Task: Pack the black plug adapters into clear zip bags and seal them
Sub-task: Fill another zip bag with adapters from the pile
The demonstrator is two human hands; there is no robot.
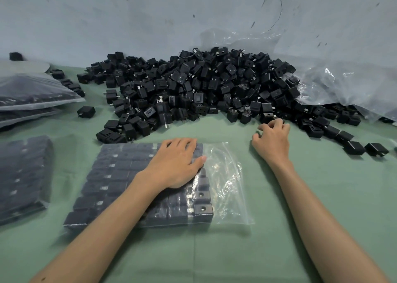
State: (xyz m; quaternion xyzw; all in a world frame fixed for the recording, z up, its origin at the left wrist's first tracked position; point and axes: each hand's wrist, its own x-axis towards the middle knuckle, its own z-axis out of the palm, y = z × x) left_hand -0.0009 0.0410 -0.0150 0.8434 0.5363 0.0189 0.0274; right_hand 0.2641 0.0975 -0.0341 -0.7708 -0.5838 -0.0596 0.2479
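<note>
Flat-fingered, L hand (176,162) presses on clear zip bag (223,175) of rowed plug adapters (120,175), 6 o'clock on green table (311,229). R hand (272,138) curled at edge of loose adapter pile (193,85), 12 o'clock; can't tell if it's holding one. Filled bags (23,175) at 9.

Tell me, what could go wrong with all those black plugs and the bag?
The zip bag is loose and empty past the left hand, so the packed rows of adapters might topple that way. The right hand is at the foot of the pile; pulling there could send adapters sliding.
</note>
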